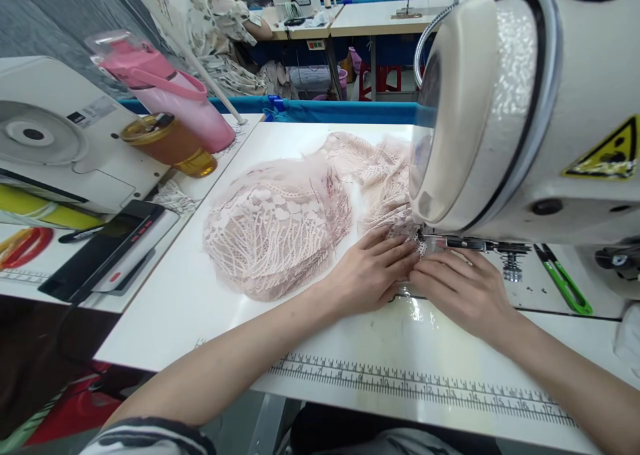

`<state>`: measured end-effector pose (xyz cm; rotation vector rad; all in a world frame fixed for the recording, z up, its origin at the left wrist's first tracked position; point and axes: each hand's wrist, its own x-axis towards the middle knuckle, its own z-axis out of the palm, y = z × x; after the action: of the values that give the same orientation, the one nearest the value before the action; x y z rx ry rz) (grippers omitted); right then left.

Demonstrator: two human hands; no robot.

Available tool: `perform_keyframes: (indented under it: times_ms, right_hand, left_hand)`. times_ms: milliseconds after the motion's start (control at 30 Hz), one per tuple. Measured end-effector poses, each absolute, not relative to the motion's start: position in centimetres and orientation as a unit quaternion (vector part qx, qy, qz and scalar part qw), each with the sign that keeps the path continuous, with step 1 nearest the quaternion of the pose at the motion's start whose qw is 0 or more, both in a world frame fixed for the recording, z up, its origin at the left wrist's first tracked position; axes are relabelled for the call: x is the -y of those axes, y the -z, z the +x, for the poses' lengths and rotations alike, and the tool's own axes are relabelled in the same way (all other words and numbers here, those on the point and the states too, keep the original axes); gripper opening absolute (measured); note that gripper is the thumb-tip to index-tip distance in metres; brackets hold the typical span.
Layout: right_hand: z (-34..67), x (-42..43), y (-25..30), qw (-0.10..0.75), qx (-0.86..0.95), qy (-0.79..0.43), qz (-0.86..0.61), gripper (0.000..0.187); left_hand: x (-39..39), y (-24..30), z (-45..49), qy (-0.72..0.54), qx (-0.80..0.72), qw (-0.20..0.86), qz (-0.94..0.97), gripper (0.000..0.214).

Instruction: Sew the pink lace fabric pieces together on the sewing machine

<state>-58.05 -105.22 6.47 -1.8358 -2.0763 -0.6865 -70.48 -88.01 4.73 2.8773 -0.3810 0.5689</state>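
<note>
A heap of pale pink lace fabric [280, 225] lies on the white sewing table [200, 308]. My left hand [370, 271] rests flat on the table, fingers stretched toward the needle area and pressing the lace edge. Beside it, my right hand [463, 288] lies flat too, its fingertips on the lace just in front of the presser foot [425, 241]. The cream sewing machine head [525, 101] looms over both hands and hides the needle.
Green thread snips [565, 281] lie right of the machine. A pink bottle [170, 91] and an amber cup [170, 141] stand at the left, by a control panel [107, 251]. A ruler strip [425, 381] runs along the front edge. Another person sits far behind.
</note>
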Motion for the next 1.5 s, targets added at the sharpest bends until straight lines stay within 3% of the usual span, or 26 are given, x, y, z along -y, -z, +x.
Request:
perform_keyframes:
  times_ms: [567, 1067, 1500]
  right_hand:
    - [-58.0, 104.9, -6.7, 0.211, 0.719, 0.211, -0.628, 0.015]
    - [-58.4, 105.7, -6.1, 0.134, 0.727, 0.257, -0.622, 0.019]
    - [-58.3, 105.5, -6.1, 0.14, 0.727, 0.27, -0.616, 0.019]
  left_hand:
    - [87.2, -5.4, -70.6, -0.162, 0.155, 0.072, 0.972, 0.041]
    - [87.2, -5.8, -70.6, -0.164, 0.156, 0.057, 0.972, 0.04]
    - [87.2, -5.7, -70.6, -0.156, 0.147, 0.065, 0.975, 0.04]
